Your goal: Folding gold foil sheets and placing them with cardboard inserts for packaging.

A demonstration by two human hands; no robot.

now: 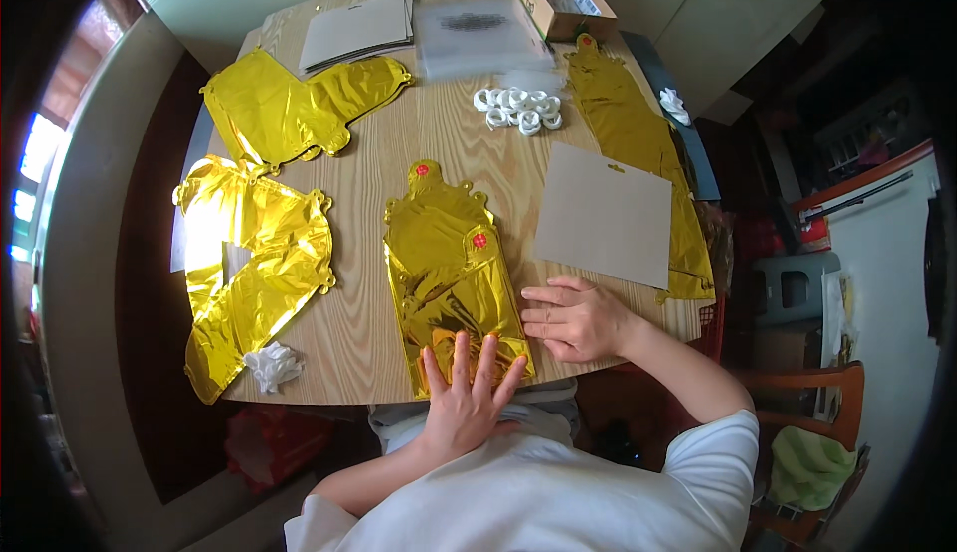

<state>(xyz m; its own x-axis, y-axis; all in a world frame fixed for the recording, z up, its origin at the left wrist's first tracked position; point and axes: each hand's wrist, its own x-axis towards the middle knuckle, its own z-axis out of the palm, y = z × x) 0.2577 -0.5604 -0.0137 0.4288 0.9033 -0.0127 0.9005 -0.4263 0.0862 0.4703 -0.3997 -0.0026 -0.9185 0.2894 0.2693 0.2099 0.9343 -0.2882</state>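
A gold foil balloon (449, 283), flat and folded over on itself, lies on the wooden table right in front of me, with two small red marks showing near its far end. My left hand (464, 405) presses on its near end, fingers spread. Beside its right edge rests my right hand (578, 321), palm down with the fingers reaching toward the foil; nothing shows in it. A grey-white card (603, 215) with a hanging slot lies just beyond that hand, partly covering another long gold foil balloon (623, 104).
Two more flat gold balloons (299, 104) (254, 253) lie at the left. Several white ribbon rolls (518, 107) sit beyond the middle. At the back are stacked cards (357, 34), clear plastic bags (474, 49) and a cardboard box (566, 4). Crumpled white tissue (272, 366) lies near the front-left edge.
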